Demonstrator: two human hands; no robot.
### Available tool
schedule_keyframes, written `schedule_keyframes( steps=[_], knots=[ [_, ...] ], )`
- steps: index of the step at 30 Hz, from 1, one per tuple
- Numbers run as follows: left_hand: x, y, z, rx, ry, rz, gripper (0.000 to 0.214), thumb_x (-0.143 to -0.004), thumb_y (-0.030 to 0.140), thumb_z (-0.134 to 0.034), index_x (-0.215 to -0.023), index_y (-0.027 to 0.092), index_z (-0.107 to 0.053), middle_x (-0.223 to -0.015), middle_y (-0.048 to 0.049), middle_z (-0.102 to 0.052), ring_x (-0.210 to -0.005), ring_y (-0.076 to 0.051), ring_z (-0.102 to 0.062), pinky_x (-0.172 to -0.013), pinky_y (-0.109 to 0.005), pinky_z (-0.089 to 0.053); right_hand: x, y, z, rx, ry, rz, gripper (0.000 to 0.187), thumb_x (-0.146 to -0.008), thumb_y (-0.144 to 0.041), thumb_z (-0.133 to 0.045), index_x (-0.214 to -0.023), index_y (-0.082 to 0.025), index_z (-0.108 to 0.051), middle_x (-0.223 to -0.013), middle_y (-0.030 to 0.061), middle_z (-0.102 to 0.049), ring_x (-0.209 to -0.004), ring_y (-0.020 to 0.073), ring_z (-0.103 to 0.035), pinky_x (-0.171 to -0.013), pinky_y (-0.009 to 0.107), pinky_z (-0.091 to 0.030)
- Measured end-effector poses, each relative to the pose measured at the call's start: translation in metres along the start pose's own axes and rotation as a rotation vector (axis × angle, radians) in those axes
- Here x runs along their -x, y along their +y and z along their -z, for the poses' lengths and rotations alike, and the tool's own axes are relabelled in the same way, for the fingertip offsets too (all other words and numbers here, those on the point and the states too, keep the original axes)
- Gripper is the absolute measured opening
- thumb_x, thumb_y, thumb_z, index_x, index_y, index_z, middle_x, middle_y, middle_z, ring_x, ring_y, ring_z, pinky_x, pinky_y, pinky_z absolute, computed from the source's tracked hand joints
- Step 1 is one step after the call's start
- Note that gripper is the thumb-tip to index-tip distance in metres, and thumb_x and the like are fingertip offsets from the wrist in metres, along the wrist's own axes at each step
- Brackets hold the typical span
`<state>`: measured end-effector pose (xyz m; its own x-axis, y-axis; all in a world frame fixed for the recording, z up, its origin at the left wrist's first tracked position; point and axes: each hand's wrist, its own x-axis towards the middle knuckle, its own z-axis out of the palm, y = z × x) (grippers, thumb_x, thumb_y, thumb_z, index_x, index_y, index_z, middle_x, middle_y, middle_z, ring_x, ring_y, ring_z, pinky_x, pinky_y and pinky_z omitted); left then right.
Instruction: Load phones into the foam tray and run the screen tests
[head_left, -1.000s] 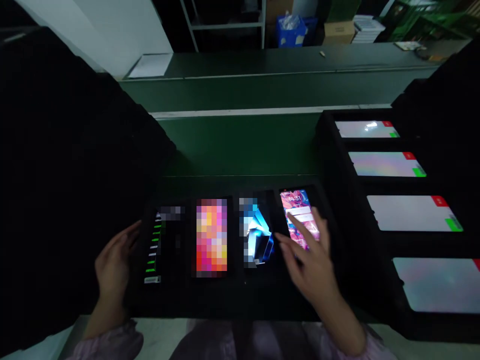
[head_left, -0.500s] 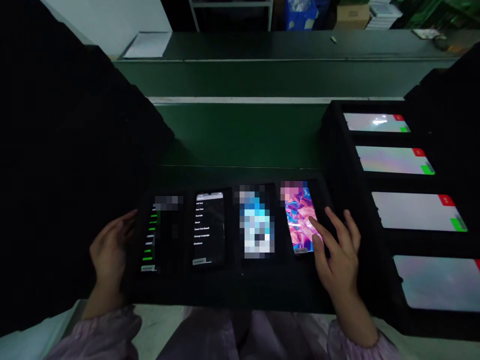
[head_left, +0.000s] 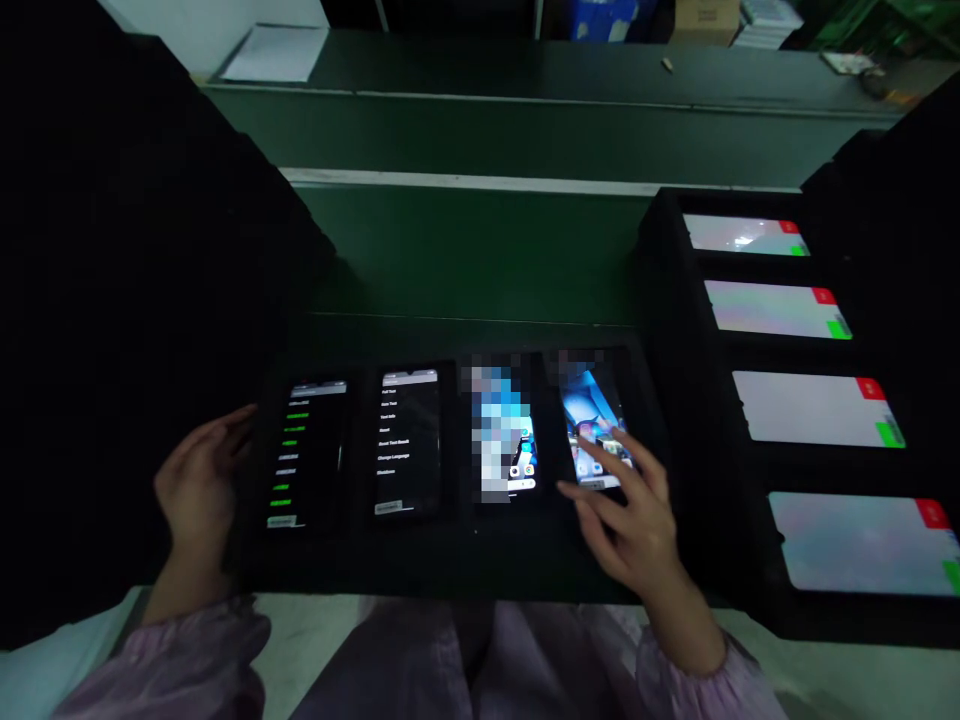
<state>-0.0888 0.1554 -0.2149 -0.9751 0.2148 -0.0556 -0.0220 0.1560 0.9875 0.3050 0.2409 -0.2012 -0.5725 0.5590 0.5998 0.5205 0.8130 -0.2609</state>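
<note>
Four-slot black tray [head_left: 442, 555] lies in front of me with several lit phones side by side. My left hand [head_left: 199, 485] grips the tray's left end with curled fingers, its thumb hidden. The leftmost phone [head_left: 307, 460] shows a dark list with green and white lines. Beside it, another phone [head_left: 407, 445] displays a white text menu on black. A third phone [head_left: 523, 455] has a blue home screen, partly pixelated. Over the rightmost phone [head_left: 585, 400] my right hand [head_left: 634, 515] is open, fingers spread across the lower screen; whether a fingertip touches the glass I cannot tell.
On the right stands a black holder [head_left: 675, 300] with several white-screened phones [head_left: 817, 407] bearing red and green corners. A dark panel [head_left: 150, 300] rises on the left. Beyond the green bench [head_left: 480, 250] lie white papers [head_left: 277, 53], a blue bin [head_left: 600, 18] and a cardboard box [head_left: 705, 20].
The rightmost phone's screen has gone from a pink-and-blue picture to a blue home screen with icons. My right hand has shifted left over it. The view has tilted slightly.
</note>
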Motion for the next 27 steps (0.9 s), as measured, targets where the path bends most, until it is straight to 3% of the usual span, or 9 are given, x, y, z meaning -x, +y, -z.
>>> schedule_keyframes(
  steps=[6, 12, 22, 27],
  knots=[
    [-0.006, -0.010, 0.004, 0.022, -0.022, -0.063, 0.030, -0.046, 0.045, -0.072, -0.064, 0.023, -0.067, -0.084, -0.0062, -0.076, -0.090, -0.026, -0.069, -0.077, -0.035, -0.057, -0.007, -0.023, -0.011, -0.054, -0.200, 0.031, 0.030, -0.106, -0.024, -0.054, -0.101, -0.028, -0.083, -0.148, 0.0036, -0.065, -0.152, 0.0308, -0.045, -0.114, 0.055, -0.054],
    [-0.012, -0.016, 0.006, 0.057, -0.039, -0.086, 0.028, -0.049, 0.043, -0.073, -0.066, 0.022, -0.066, -0.082, -0.0077, -0.076, -0.085, -0.025, -0.071, -0.074, -0.035, -0.058, -0.005, -0.025, -0.024, 0.039, -0.184, -0.083, 0.032, -0.109, -0.025, -0.050, -0.110, -0.029, -0.081, -0.157, 0.0069, -0.056, -0.160, 0.0385, -0.030, -0.114, 0.070, -0.049],
    [-0.014, -0.019, 0.005, 0.071, -0.035, -0.105, 0.020, -0.054, 0.035, -0.070, -0.067, 0.021, -0.064, -0.079, -0.0079, -0.075, -0.084, -0.023, -0.070, -0.075, -0.033, -0.058, -0.006, -0.017, -0.016, -0.050, -0.180, -0.080, 0.031, -0.112, -0.028, -0.045, -0.122, -0.028, -0.074, -0.158, 0.0059, -0.053, -0.161, 0.0296, -0.027, -0.116, 0.055, -0.052],
    [-0.014, -0.018, 0.006, 0.079, -0.041, -0.096, 0.020, -0.053, 0.035, -0.071, -0.066, 0.020, -0.067, -0.080, -0.0070, -0.075, -0.083, -0.022, -0.070, -0.071, -0.031, -0.057, -0.014, -0.021, -0.022, -0.039, -0.196, -0.094, 0.030, -0.111, -0.029, -0.048, -0.127, -0.029, -0.072, -0.160, 0.0068, -0.052, -0.162, 0.0343, -0.026, -0.115, 0.060, -0.053]
  ],
)
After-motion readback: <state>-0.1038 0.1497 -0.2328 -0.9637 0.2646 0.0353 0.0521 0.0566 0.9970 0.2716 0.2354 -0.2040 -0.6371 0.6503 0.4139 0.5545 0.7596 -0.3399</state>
